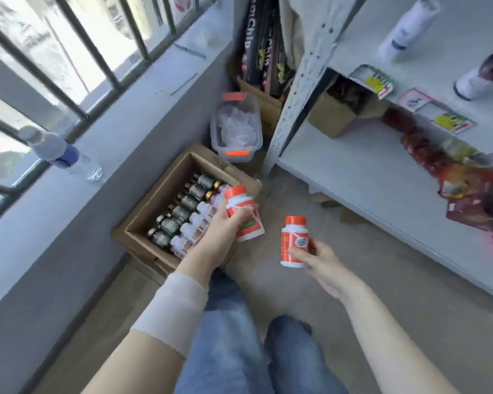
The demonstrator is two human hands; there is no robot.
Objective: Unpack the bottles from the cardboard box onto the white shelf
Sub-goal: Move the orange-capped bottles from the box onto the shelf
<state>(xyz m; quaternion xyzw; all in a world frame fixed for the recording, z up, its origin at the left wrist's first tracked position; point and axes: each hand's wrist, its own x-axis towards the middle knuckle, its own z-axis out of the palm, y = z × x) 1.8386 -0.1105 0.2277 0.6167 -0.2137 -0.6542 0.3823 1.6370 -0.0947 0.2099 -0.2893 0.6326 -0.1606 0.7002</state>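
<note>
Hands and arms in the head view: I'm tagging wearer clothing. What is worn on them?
No gloves, rings or watch show on the left hand or right hand. A pale, off-white stretch band wraps the left forearm; the right arm is uncovered.

The left arm [131, 362] rises from the lower left of the frame, with a pale sleeve [171, 308] round the forearm. The left hand [225, 234], at centre, curls round a tilted bottle [244, 214]. The right arm [382, 331] comes up from the lower right. The right hand [316, 260], just right of centre, grips an upright bottle [294, 241] low down. The hands are apart.
</note>
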